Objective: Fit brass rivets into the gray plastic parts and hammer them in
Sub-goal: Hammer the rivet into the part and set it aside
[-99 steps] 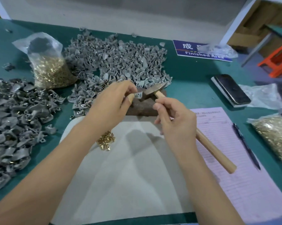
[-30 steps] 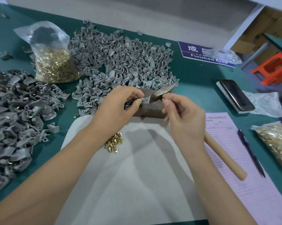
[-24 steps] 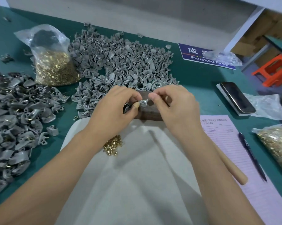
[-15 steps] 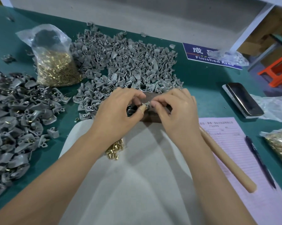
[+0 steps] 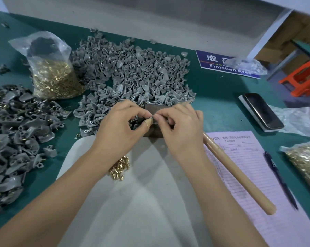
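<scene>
Green-topped workbench (image 5: 218, 97), seen from above, with a pale gray mat (image 5: 141, 211) spread along the near edge. Small heap of loose brass rivets (image 5: 120, 168) on the mat, just beside the left forearm. Pink printed form (image 5: 257, 175) toward the near right corner, a wooden hammer handle (image 5: 239, 175) lying diagonally across it, ungripped, and a dark pen (image 5: 279, 179) farther right. Bag of brass rivets (image 5: 305, 164) at the right edge. Mid-bench, left hand (image 5: 120, 129) and right hand (image 5: 181, 131) meeting fingertip to fingertip over a dark rusty metal block (image 5: 154, 108) at the far end of the mat; left thumb and forefinger curled tight, pinching a small gray plastic part (image 5: 151, 118), thumb tip wrapped in tan tape; right thumb and forefinger pinched narrow against the same spot, what sits between them too small to tell. Heap of gray parts showing brass (image 5: 13, 132) along the left edge. Beyond the hands, a broad pile of bare gray plastic parts (image 5: 132, 72) reaching toward the far edge, a clear bag of rivets (image 5: 52, 72) standing at its left. Phone (image 5: 263, 111) on the right side, crumpled clear plastic (image 5: 293, 120) beside it. Blue "Finished Area" sign (image 5: 220, 65) near the far right corner, partly covered by another clear bag (image 5: 246, 65). Orange stool (image 5: 304, 79) off the bench at right.
</scene>
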Motion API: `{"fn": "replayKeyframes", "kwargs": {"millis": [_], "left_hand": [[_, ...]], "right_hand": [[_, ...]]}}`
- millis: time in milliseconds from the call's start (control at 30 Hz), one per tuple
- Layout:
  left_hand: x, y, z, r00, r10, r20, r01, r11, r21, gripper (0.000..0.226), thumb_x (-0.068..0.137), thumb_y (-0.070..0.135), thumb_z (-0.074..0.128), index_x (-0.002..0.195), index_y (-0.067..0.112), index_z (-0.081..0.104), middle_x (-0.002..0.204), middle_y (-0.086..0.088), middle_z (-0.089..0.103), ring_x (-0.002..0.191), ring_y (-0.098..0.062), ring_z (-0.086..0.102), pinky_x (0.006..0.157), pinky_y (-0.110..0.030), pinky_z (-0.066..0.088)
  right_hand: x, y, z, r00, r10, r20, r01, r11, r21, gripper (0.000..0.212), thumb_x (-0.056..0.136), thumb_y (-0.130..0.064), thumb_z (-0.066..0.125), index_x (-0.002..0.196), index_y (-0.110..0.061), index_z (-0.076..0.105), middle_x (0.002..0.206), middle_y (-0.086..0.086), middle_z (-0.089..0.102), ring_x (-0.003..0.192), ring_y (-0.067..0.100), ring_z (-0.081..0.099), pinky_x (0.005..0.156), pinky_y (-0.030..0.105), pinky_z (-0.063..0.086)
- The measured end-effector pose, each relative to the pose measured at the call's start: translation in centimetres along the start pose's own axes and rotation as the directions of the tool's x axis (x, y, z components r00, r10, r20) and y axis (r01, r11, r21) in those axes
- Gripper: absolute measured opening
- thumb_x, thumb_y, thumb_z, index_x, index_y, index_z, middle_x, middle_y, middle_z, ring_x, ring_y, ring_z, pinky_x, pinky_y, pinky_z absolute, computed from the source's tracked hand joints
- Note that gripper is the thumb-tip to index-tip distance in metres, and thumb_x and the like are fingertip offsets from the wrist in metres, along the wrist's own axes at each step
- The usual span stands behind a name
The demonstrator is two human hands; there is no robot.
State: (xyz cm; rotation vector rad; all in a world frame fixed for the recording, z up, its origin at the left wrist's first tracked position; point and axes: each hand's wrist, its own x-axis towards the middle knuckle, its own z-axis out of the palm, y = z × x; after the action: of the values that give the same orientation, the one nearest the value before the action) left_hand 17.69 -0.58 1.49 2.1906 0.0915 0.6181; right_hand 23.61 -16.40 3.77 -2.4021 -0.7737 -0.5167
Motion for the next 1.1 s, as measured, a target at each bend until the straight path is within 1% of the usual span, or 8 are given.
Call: {"fn": "replayKeyframes", "kwargs": {"millis": [133,333,433,533,667,833,967,1100], "left_hand": [[0.0,0.0,-0.2,1.000,0.005,0.021,-0.004,0.999,-0.034,0.010,0.089,0.031,0.073,0.097,0.028,0.078,0.093,0.014,0.062,0.095,-0.009,0.059,0.086,-0.036,0.050],[0.0,-0.2,-0.2,1.000,-0.002,0.031,0.004,0.998,-0.058,0.010,0.089,0.031,0.074,0.098,0.030,0.078,0.093,0.013,0.063,0.095,-0.011,0.061,0.084,-0.040,0.052],[0.0,-0.2,-0.2,0.999,-0.005,0.036,0.007,0.998,-0.068,0.009,0.089,0.031,0.074,0.098,0.032,0.078,0.094,0.013,0.063,0.095,-0.011,0.061,0.084,-0.040,0.052],[0.0,-0.2,-0.2,0.999,-0.021,0.038,0.024,0.995,-0.094,0.010,0.089,0.026,0.075,0.099,0.028,0.078,0.095,0.011,0.064,0.094,-0.013,0.062,0.085,-0.041,0.052],[0.1,0.0,-0.4,0.998,-0.027,0.054,0.031,0.996,-0.084,0.012,0.090,0.023,0.075,0.101,0.025,0.079,0.097,0.010,0.064,0.096,-0.012,0.061,0.087,-0.037,0.051],[0.2,0.1,-0.5,0.998,-0.022,0.057,0.025,0.998,-0.055,0.008,0.091,0.028,0.075,0.098,0.027,0.078,0.097,0.014,0.064,0.097,-0.008,0.061,0.088,-0.028,0.049],[0.2,0.2,-0.5,0.997,-0.016,0.075,0.020,0.999,-0.044,0.008,0.091,0.028,0.075,0.098,0.027,0.078,0.096,0.013,0.064,0.096,-0.007,0.061,0.087,-0.023,0.048],[0.3,0.2,-0.6,0.997,-0.029,0.073,0.033,0.998,-0.051,0.008,0.090,0.028,0.075,0.098,0.028,0.078,0.097,0.013,0.064,0.096,-0.009,0.062,0.086,-0.021,0.048]], "right_hand": [[0.0,-0.2,0.0,1.000,-0.019,0.019,0.018,1.000,0.018,0.009,0.093,-0.033,0.070,0.085,-0.032,0.074,0.070,-0.018,0.040,0.084,0.014,0.051,0.077,0.037,0.031],[0.2,-0.2,-0.8,0.996,-0.034,0.086,0.032,0.999,0.023,0.010,0.092,-0.033,0.069,0.085,-0.033,0.076,0.069,-0.014,0.053,0.085,0.016,0.053,0.076,0.037,0.028],[0.7,-0.4,-1.6,0.985,-0.055,0.166,0.066,0.996,-0.059,0.017,0.097,-0.034,0.064,0.085,-0.033,0.077,0.070,-0.013,0.053,0.086,0.017,0.051,0.077,0.036,0.027],[1.0,-1.1,-2.0,0.975,-0.106,0.193,0.142,0.973,-0.184,0.026,0.099,-0.029,0.058,0.080,-0.029,0.075,0.069,-0.013,0.048,0.081,0.016,0.043,0.077,0.031,0.018],[0.5,-2.1,-1.7,0.978,-0.092,0.188,0.140,0.956,-0.258,0.029,0.100,-0.027,0.052,0.082,-0.025,0.075,0.075,-0.007,0.058,0.086,0.022,0.050,0.078,0.035,0.021],[0.0,-0.7,-2.1,0.984,-0.026,0.178,0.037,0.997,-0.060,0.015,0.095,-0.028,0.064,0.095,-0.035,0.077,0.080,-0.011,0.062,0.092,0.018,0.055,0.080,0.036,0.028],[0.0,-0.4,-1.8,0.991,0.042,0.127,-0.044,0.999,0.012,0.008,0.088,-0.029,0.071,0.087,-0.037,0.075,0.073,-0.012,0.056,0.087,0.013,0.053,0.078,0.036,0.029],[0.3,-0.1,-1.8,0.991,0.060,0.122,-0.066,0.997,0.049,0.006,0.085,-0.030,0.073,0.081,-0.035,0.072,0.071,-0.011,0.051,0.085,0.011,0.052,0.079,0.037,0.032]]}}
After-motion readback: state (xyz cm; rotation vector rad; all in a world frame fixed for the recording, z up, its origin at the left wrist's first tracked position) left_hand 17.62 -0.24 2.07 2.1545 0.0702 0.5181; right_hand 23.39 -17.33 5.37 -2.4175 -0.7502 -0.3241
